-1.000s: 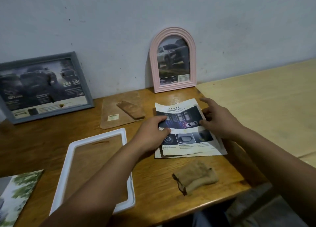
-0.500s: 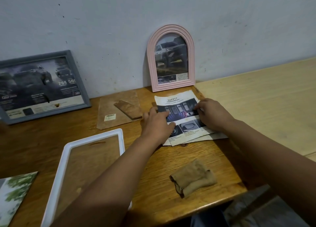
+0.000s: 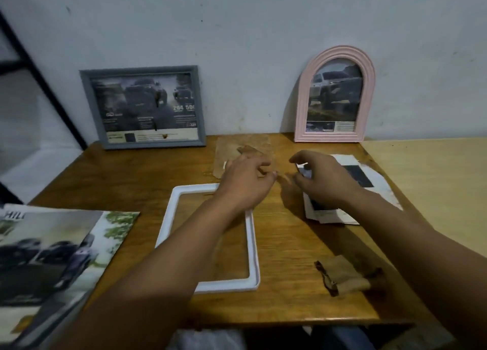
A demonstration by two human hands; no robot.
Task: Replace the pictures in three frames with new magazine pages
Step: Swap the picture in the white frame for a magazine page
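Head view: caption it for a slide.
Both hands hover between an empty white frame and loose magazine pages.

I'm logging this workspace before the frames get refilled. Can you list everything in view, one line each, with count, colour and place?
Rectangular picture frame: one, grey, truck picture inside, leaning on the wall, back left.
Arched picture frame: one, pink, truck picture inside, leaning on the wall, back right.
Empty rectangular frame: one, white, flat on the table centre.
Backing board: one, brown, flat behind the white frame.
Loose magazine pages: a small stack, white with dark photos, right of centre.
Magazine: one, car cover, left edge.
Cloth: one, tan, crumpled, front right.
Wooden table: one, brown.
Left hand: above the backing board, empty.
Right hand: over the pages, fingers curled.
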